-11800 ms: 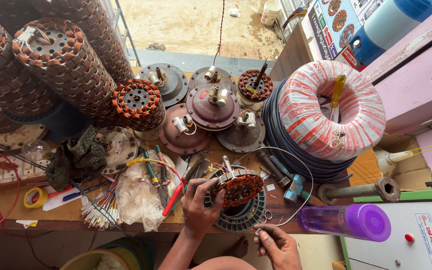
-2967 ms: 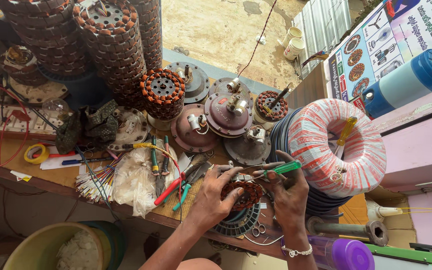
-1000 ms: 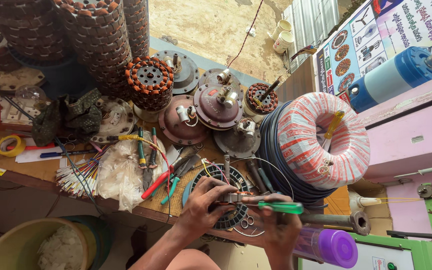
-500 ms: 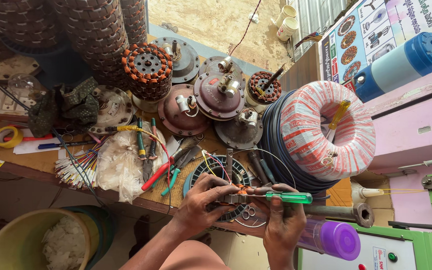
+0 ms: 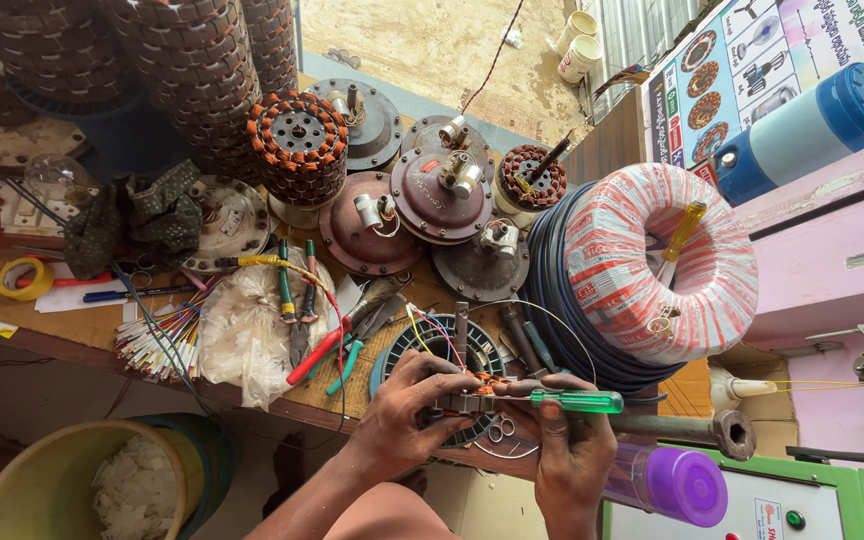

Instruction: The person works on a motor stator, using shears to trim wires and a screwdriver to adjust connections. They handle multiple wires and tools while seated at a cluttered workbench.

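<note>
Green-handled screwdriver [image 5: 574, 402] sits gripped in the right hand [image 5: 570, 450]'s fingers; left hand [image 5: 407, 410]'s fingers clasp the wound stator [image 5: 472, 397] just beside them.

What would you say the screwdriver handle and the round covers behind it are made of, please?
The screwdriver handle, in the right hand, looks like see-through green plastic: light passes through it. The round covers look like dull, brownish cast metal, scuffed and grimy; which metal cannot be told.

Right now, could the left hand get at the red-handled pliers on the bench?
Probably yes. The pliers lie uncovered just beside the left hand, with nothing between, but that hand grips the stator and would have to let go first.
</note>
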